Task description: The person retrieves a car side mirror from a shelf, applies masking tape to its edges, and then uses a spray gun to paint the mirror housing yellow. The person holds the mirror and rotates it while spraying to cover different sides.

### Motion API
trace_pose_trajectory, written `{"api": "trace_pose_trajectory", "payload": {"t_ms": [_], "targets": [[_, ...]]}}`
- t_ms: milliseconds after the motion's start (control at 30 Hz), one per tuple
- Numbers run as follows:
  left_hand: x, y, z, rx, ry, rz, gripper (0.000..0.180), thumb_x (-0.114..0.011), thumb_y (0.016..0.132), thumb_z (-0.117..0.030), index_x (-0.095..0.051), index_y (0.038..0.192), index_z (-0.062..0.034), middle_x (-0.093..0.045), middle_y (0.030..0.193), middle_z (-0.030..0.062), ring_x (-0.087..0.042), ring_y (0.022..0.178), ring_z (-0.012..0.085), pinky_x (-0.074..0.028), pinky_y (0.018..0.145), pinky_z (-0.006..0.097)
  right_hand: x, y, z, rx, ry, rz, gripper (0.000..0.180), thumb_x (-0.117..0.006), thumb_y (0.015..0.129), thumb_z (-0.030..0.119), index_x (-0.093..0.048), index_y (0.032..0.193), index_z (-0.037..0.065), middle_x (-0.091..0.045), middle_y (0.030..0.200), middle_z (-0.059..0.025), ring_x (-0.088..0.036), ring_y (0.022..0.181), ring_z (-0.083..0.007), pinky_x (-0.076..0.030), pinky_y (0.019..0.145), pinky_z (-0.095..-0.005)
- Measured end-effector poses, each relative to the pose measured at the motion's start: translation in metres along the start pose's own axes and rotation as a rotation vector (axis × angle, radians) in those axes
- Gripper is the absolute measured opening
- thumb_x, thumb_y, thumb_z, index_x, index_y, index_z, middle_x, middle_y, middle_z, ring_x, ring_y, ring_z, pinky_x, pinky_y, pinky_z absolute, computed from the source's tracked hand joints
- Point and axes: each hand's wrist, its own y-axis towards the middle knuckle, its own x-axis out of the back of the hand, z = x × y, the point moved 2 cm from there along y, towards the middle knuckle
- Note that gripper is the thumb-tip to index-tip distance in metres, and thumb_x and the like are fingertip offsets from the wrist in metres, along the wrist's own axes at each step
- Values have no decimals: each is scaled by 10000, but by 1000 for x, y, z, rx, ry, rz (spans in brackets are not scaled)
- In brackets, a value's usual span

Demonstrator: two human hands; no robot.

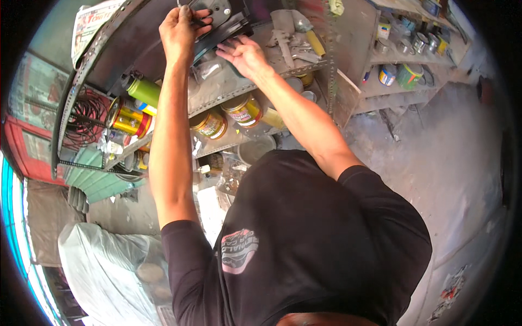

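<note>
At the top of the view my left hand (182,24) is raised with thumb and index finger pinched. A thin, light-coloured piece sticks up from the pinch; too little of it shows to tell its kind. The other left fingers lie against a dark metal part (222,12) with small holes. Lower and to the right, my right hand (243,56) is palm up, its fingers spread beside the lower edge of the dark part. Nothing shows in its grasp. A cloudy plastic piece (209,69) sits on the shelf board below the hands.
Perforated metal shelving (239,89) holds several paint cans (242,110), a green bottle (142,89) and coiled cable (87,117). Spray guns or similar metal tools (284,48) lie right of my right hand. More cans (409,75) stand on far-right shelves. Sheeting (109,271) covers something lower left.
</note>
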Motion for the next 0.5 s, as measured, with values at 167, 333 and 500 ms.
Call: {"api": "trace_pose_trajectory", "payload": {"t_ms": [167,333,500], "targets": [[-4,-4,1,12,61,18,266,-470,1075,-222,-558,988,14,-715,1026,228,-731,871,293,-633,761,378,-7,-10,5,-9,4,18,728,-390,713,-172,-286,1427,-78,-350,1461,-299,-424,1335,-508,-376,1140,-629],[-14,-5,-1,-3,21,32,260,-463,1072,-198,-553,971,24,-717,973,223,-727,817,271,-632,700,354,3,-9,16,-40,-47,53,764,-379,709,-180,-247,1454,-76,-267,1511,-316,-423,1331,-535,-394,1129,-623],[-15,-9,-1,20,11,10,256,-462,1071,-189,-541,942,17,-717,944,226,-726,785,280,-635,666,355,3,-14,16,-52,-53,-5,743,-365,711,-187,-289,1445,-99,-367,1465,-314,-499,1268,-536,-434,1103,-608]]}}
